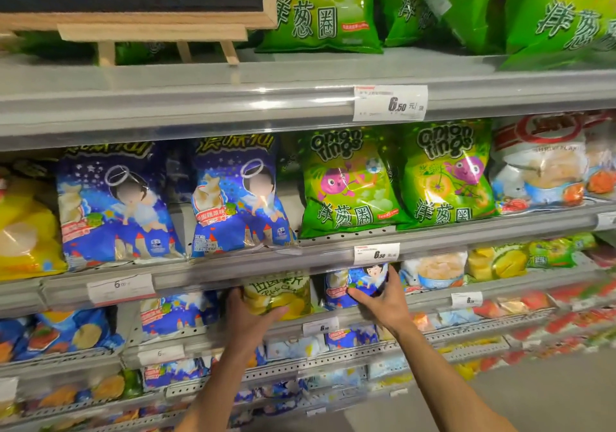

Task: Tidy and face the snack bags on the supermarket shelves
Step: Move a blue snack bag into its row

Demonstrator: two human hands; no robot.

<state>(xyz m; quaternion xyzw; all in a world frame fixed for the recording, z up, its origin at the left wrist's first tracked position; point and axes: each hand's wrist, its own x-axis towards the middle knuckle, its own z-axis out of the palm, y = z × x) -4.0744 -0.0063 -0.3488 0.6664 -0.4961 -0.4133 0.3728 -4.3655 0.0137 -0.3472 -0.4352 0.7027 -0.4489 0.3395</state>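
left hand: your left hand [248, 315] grips the yellow-green bag [278, 293], third shelf [433, 300] down
right hand: your right hand [380, 298] grips the blue bag [358, 285], just right of it, same shelf
above: price tag [376, 254]

Bright, even store light from above; white glare streaks on green onion-ring bags [446, 178] and shelf rail [200, 104]; lower shelves and right edge smeared with blur, wide-angle bowing at margins.
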